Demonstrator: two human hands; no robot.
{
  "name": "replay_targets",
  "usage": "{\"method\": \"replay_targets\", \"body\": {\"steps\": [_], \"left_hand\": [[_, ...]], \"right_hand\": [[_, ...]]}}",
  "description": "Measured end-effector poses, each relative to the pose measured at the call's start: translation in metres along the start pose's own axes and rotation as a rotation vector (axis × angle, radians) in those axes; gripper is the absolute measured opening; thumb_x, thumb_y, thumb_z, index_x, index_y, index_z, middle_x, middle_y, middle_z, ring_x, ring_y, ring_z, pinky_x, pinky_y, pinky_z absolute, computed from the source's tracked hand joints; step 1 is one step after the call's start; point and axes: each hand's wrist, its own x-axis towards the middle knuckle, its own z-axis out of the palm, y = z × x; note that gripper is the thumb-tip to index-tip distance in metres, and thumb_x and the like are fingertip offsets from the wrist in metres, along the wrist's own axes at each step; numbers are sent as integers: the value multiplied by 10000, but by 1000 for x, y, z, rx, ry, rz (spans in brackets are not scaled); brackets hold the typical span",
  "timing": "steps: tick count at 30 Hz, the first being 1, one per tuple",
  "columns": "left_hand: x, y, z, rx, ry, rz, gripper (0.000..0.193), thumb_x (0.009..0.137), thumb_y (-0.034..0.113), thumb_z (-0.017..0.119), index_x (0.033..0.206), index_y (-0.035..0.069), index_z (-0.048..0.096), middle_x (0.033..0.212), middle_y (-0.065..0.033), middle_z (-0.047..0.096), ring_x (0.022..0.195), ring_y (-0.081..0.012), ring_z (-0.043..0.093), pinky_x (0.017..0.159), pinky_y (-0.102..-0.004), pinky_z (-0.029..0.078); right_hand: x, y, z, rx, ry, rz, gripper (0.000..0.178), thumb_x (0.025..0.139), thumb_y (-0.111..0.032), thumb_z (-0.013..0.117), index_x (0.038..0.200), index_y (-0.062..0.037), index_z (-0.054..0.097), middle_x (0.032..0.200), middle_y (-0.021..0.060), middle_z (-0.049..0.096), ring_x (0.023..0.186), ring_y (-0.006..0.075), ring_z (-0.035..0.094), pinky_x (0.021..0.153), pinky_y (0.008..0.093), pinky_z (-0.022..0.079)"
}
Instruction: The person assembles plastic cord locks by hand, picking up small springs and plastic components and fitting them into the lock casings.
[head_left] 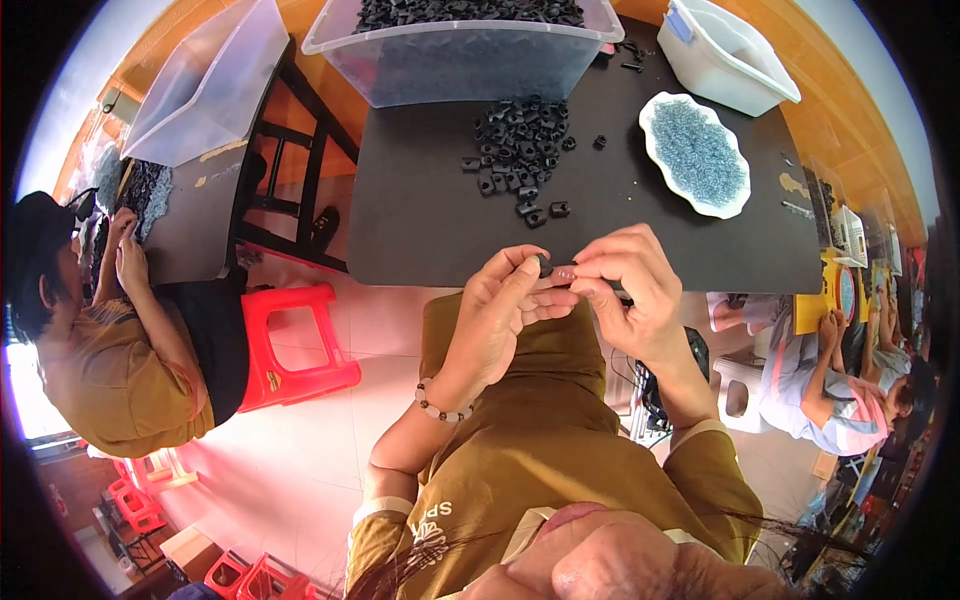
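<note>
My left hand (497,310) is in front of the table's near edge, with a small black plastic part (544,265) pinched between thumb and forefinger. Tiny pale, shiny pieces (566,273) show on its fingers beside that part. My right hand (640,290) meets it from the right, thumb and fingers closed at the tips; what they hold is too small to make out. Just beyond my hands lies a loose pile of similar black plastic parts (520,135). To the right of the pile stands a white scalloped dish (735,208) full of tiny blue-grey pieces.
A clear plastic bin (460,68) heaped with black parts stands at the table's (420,220) back. Behind the dish is a white tub (745,85). At left, another person (130,350) works by a red stool (300,350). More people (830,390) sit at far right.
</note>
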Motion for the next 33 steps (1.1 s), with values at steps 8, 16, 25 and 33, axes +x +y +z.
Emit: {"method": "replay_targets", "body": {"steps": [8, 16, 25, 33], "left_hand": [[-8, -8, -1, -203, -8, -88, 200, 1033, 265, 547, 1145, 101, 560, 1142, -55, 646, 1114, -168, 627, 1020, -406, 491], [-15, -16, 3, -235, 26, -91, 204, 1039, 284, 544, 1148, 112, 552, 1135, -3, 613, 1110, -127, 596, 1061, -416, 454], [-20, -19, 4, -287, -25, -148, 175, 1046, 289, 526, 1111, 130, 557, 1129, 9, 614, 1113, -123, 592, 1052, -397, 448], [-23, -18, -1, -240, -21, -170, 206, 1033, 271, 548, 1146, 109, 605, 1102, -23, 657, 1027, -165, 647, 947, -389, 525]], "right_hand": [[-11, 1, 11, -162, 71, -151, 228, 712, 2, 778, 897, -49, 656, 982, 62, 656, 824, 260, 594, 711, 352, 505], [-16, 2, 16, -134, 70, -168, 236, 695, -8, 794, 883, -37, 655, 971, 70, 649, 821, 265, 602, 699, 352, 510], [-21, 4, 23, -60, 90, -78, 281, 670, -36, 820, 904, -43, 663, 941, 67, 663, 792, 264, 615, 677, 349, 498], [-23, 11, 16, 65, -19, -74, 297, 672, -90, 836, 932, -63, 694, 931, 60, 671, 785, 257, 613, 686, 352, 486]]}}
